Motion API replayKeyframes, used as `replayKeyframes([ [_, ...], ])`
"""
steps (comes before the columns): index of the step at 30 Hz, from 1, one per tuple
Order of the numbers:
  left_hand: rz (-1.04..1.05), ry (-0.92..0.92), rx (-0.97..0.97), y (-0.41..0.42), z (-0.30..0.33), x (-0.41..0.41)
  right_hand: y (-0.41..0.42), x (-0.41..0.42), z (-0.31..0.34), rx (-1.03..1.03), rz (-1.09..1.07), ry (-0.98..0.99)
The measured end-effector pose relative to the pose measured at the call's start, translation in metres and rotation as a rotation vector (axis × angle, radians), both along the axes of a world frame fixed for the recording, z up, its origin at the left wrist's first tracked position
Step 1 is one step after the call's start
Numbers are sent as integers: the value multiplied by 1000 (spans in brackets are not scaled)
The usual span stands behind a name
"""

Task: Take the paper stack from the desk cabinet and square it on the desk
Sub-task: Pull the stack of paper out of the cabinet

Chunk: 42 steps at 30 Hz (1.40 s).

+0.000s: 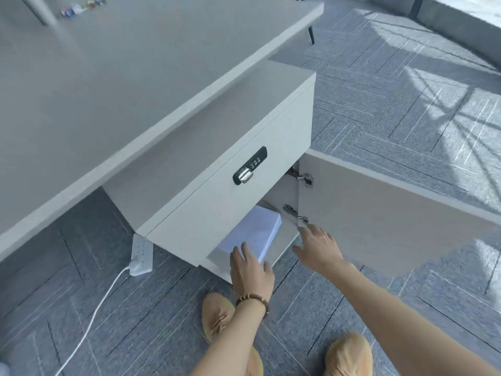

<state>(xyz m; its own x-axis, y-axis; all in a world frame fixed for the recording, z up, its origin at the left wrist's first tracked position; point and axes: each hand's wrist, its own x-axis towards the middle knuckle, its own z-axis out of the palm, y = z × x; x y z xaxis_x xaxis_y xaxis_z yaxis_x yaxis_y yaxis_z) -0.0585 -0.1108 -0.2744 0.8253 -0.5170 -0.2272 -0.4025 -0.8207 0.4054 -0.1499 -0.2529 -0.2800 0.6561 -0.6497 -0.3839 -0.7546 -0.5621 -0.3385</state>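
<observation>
A white paper stack (257,230) lies flat on the shelf inside the desk cabinet (217,202), under the grey desk (108,85). The cabinet door (379,213) is swung wide to the right. My left hand (250,270) rests with its fingers spread on the stack's near corner; whether it grips the paper I cannot tell. To the right of the stack hovers my right hand (318,246), fingers apart and holding nothing, just below the lower door hinge (294,214).
A black combination lock (250,166) sits on the drawer front above the opening. A white power strip (141,252) with its cable lies on the carpet left of the cabinet. My two tan slippers (219,316) stand on the floor below. Small coloured clips (81,6) lie on the far desk.
</observation>
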Motion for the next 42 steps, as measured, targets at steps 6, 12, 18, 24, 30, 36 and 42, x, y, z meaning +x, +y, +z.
replayKeyframes([
  [6,82,67,87,-21,-82,41,-13,46,-73,72,37,37],
  [12,207,188,104,-32,-139,65,-31,92,-131,121,84,45],
  [18,462,385,-10,-50,-184,83,-52,130,-177,136,102,49],
  [24,722,542,-59,-64,-215,97,-75,160,-215,78,109,34],
  [30,832,628,-43,-72,-230,110,-92,183,-243,64,74,16],
  [36,776,567,99,-68,-253,113,-78,172,-263,8,16,70],
  [42,628,434,286,-53,-256,74,-62,128,-264,62,-121,-10],
])
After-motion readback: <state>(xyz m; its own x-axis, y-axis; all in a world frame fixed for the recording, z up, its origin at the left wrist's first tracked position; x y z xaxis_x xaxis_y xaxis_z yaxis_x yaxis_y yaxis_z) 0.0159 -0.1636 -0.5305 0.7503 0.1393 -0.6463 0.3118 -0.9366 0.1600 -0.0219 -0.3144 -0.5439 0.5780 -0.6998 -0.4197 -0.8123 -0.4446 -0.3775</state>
